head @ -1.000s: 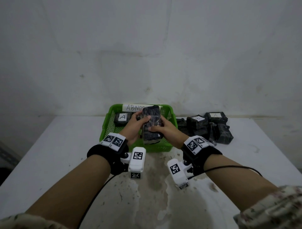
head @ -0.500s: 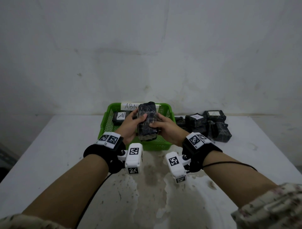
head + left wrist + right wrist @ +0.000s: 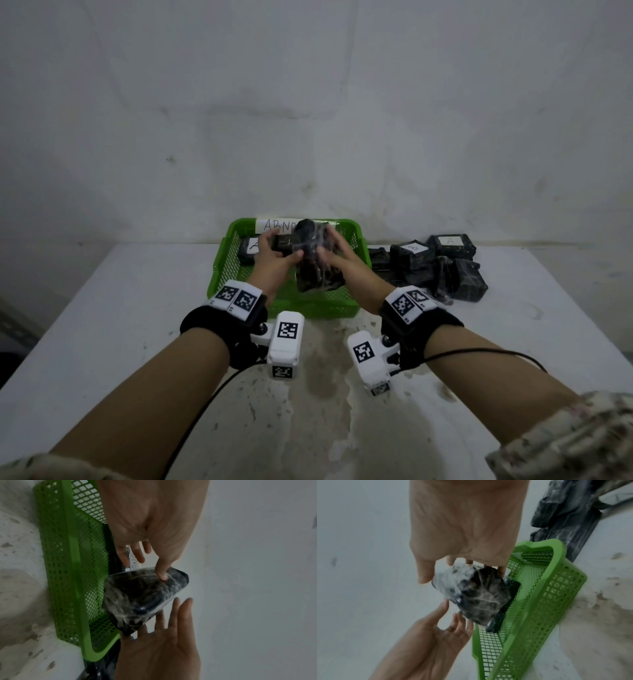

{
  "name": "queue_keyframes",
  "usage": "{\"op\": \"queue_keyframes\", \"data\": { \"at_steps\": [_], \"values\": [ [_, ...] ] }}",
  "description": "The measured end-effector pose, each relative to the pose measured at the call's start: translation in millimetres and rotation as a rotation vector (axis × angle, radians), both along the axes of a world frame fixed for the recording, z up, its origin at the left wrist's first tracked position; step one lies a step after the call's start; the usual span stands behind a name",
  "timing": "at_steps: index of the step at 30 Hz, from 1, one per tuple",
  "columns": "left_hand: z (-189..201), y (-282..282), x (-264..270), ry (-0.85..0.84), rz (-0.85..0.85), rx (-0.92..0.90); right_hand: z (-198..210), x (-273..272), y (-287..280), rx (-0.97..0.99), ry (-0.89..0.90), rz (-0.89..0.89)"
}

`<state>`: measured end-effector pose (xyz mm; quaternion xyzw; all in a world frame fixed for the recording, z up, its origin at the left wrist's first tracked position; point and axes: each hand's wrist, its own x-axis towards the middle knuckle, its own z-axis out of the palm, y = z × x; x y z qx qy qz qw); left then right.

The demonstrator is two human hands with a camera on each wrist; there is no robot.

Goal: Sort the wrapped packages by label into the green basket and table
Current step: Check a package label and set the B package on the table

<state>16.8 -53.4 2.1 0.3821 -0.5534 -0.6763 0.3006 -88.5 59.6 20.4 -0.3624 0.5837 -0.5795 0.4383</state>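
A black package wrapped in clear film (image 3: 317,265) is held upright over the green basket (image 3: 219,274) by both hands. My left hand (image 3: 277,250) grips its left side, with the thumb pressed on the film (image 3: 161,574). My right hand (image 3: 337,255) grips its right side, with fingers behind the package (image 3: 481,595) and the thumb at the front. No label shows on the held package (image 3: 144,599). Another black package marked A (image 3: 250,248) lies in the basket's back left corner.
A paper sign (image 3: 277,225) is fixed to the basket's back rim. Several black wrapped packages (image 3: 428,270) are piled on the white table (image 3: 120,325) right of the basket, two with white labels up. A wall stands close behind. Stains mark the table's near middle.
Both hands have kept hold of the package over the basket and turned it a little between them. Nothing else has moved.
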Motion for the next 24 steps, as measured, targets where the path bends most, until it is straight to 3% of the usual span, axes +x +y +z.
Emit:
{"op": "queue_keyframes", "data": {
  "at_steps": [4,9,13,15,18,24],
  "values": [
    [5.7,2.1,-0.2,0.088,-0.024,0.117,0.3,-7.1,0.1,0.007,-0.032,-0.115],
    [2.9,4.6,0.6,0.132,-0.122,0.174,-1.3,-14.9,3.1,-0.008,-0.072,-0.086],
    [-4.3,3.0,-0.1,0.121,-0.069,0.158,-3.3,-19.7,0.5,-0.015,-0.122,-0.06],
    [-2.0,4.4,0.1,0.093,-0.08,0.146,-6.3,-21.4,-1.7,-0.029,-0.185,-0.125],
    [5.2,9.7,-1.1,0.021,-0.141,0.09,-9.0,-19.8,-5.0,-0.039,-0.115,-0.271],
    [5.5,12.1,-3.3,-0.012,-0.194,0.046,-9.6,-7.7,-10.8,0.108,-0.124,-0.08]
  ]
}}
